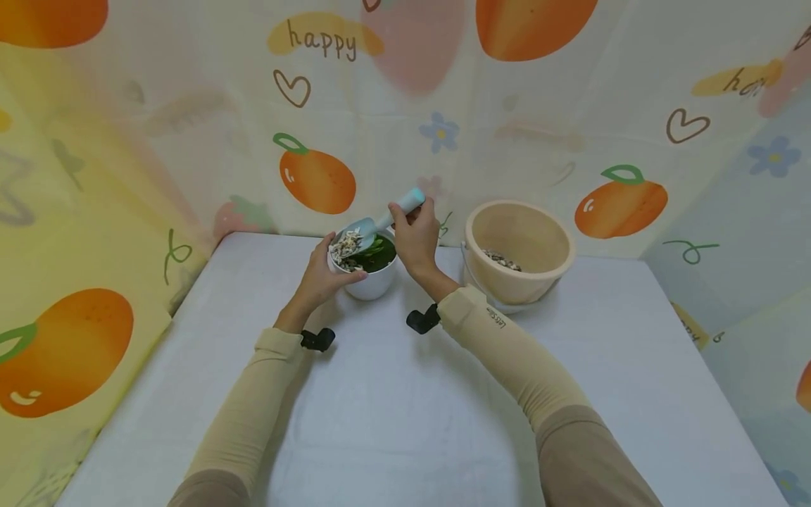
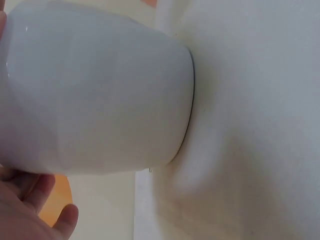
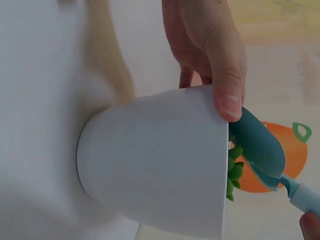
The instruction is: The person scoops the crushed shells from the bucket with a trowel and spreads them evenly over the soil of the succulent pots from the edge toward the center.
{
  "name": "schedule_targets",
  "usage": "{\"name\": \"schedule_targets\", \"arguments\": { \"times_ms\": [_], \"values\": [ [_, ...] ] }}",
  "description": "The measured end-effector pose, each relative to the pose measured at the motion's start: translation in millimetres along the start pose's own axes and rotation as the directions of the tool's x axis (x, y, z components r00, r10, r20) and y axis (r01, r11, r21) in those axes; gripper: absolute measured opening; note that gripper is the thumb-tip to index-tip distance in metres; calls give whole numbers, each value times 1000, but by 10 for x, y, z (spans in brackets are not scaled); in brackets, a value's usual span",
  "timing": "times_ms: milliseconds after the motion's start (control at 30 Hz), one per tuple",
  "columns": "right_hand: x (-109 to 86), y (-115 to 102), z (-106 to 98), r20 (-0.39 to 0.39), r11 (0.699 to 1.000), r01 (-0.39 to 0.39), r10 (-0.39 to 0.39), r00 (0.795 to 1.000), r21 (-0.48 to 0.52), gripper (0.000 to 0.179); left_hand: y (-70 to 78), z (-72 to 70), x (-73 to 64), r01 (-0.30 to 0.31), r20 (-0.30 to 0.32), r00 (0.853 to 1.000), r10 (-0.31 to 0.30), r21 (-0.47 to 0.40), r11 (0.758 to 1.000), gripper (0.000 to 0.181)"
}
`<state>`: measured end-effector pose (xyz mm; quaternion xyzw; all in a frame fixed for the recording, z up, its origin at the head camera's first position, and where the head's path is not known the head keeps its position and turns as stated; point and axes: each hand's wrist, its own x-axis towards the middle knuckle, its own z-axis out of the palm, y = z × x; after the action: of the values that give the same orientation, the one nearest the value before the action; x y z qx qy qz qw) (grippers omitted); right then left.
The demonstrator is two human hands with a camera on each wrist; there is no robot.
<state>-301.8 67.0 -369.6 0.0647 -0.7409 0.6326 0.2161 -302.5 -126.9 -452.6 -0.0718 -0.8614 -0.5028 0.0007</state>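
Head view: gripping the white pot (image 1: 371, 286) just left of centre with the left hand (image 1: 319, 278), pinching the blue scoop (image 1: 384, 221) over its mouth with the right hand (image 1: 415, 237). Left wrist view: mostly just seeing pot, upper left. Right wrist view: spotting the scoop at right, beside green leaves (image 3: 235, 170).

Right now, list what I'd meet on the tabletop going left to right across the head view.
Left hand, white plant pot, right hand, beige bucket.
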Motion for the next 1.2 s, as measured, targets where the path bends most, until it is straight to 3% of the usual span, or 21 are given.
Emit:
{"name": "schedule_targets", "arguments": {
  "times_ms": [200, 533, 1200],
  "values": [
    [38, 23, 6, 9, 1000, -14, 14, 1000, 13, 39, -6, 21, 40, 1, -14, 1000, -1, 56, 998, 113],
    [75, -27, -18, 102, 1000, -3, 4, 995, -9, 30, 35, -29, 75, 26, 24, 999, -29, 127, 992, 120],
    [-44, -59, 12, 17, 993, 67, -66, 998, -99, 30, 26, -62, -15, 24, 20, 999, -27, 133, 991, 121]
  ]
}}
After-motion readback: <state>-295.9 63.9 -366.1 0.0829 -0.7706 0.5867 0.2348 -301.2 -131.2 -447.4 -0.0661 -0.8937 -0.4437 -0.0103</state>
